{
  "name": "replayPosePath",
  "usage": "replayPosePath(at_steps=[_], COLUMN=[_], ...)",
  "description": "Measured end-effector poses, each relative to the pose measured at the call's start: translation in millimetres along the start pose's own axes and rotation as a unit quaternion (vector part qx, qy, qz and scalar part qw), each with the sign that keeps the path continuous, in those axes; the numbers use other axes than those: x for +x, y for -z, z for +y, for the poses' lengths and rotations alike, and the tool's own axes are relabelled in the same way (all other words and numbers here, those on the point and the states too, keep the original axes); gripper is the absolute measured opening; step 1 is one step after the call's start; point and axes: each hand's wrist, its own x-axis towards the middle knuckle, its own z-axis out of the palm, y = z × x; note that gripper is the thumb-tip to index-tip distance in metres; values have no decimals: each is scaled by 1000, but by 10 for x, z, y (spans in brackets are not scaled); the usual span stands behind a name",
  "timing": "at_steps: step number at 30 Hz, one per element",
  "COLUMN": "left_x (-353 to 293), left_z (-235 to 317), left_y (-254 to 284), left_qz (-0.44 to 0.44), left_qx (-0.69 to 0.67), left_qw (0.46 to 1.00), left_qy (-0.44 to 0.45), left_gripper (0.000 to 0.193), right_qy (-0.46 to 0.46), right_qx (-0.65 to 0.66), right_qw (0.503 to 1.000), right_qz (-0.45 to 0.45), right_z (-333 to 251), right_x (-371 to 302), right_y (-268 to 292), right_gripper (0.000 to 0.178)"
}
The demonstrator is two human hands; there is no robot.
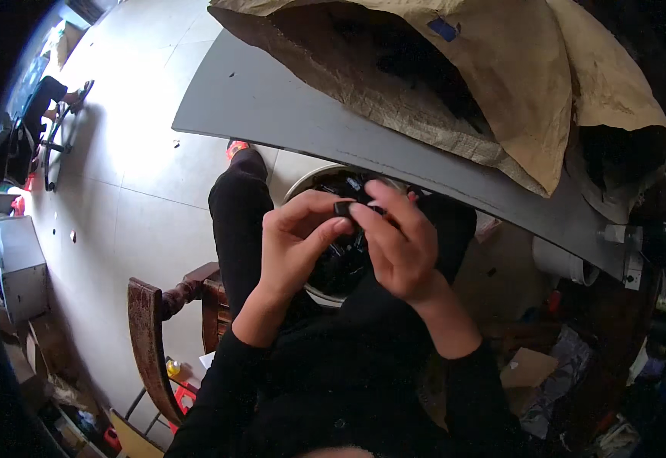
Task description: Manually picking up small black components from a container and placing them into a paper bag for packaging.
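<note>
My left hand (295, 244) and my right hand (398, 240) meet in front of me over my lap. Both pinch a small black part (342, 208) between thumbs and fingertips. Right below them a white bucket (302, 183) rests between my knees, filled with several small black parts (341, 263). My hands cover most of the bucket's opening. Black sleeves cover both forearms.
A grey table top (272, 107) runs across ahead of me, with a large brown paper sack (516, 84) lying open on it. A dark wooden chair (157, 320) stands at my left. Boxes and clutter line the floor at left and lower right.
</note>
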Motion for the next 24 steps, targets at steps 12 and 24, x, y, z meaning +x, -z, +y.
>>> replayPosePath(at_steps=[12, 24], left_x=[-71, -118], left_z=[186, 161], left_y=[88, 27], left_qz=[-86, -95], left_qx=[248, 351], left_qw=[955, 882], left_qy=[-138, -299], left_gripper=[25, 36], right_qy=[-453, -492], right_qx=[699, 718], right_qw=[540, 491], right_qz=[-121, 39], right_z=[-54, -292], right_x=[-112, -137], right_y=[106, 4], right_gripper=[37, 14])
